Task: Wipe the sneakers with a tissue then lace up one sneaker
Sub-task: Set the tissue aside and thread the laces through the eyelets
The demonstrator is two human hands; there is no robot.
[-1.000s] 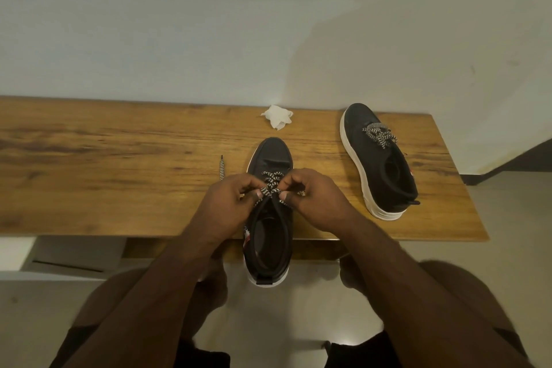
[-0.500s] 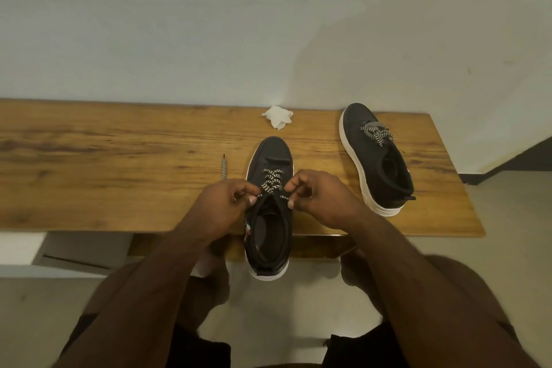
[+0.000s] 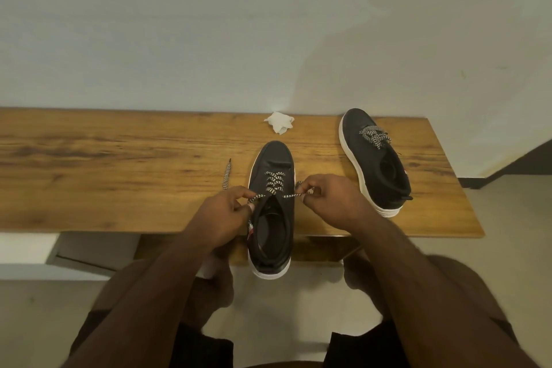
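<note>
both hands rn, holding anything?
Left hand: pinching the lace on the near sneaker.
Right hand: pinching the lace's other end.

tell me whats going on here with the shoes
A person is lacing a black sneaker that overhangs the near edge of a wooden table. The left hand and right hand each pinch a side of the black-and-white lace, drawn taut across the upper eyelets. The second sneaker, already laced, lies to the right. A crumpled tissue sits near the wall, so wiping looks finished.
</note>
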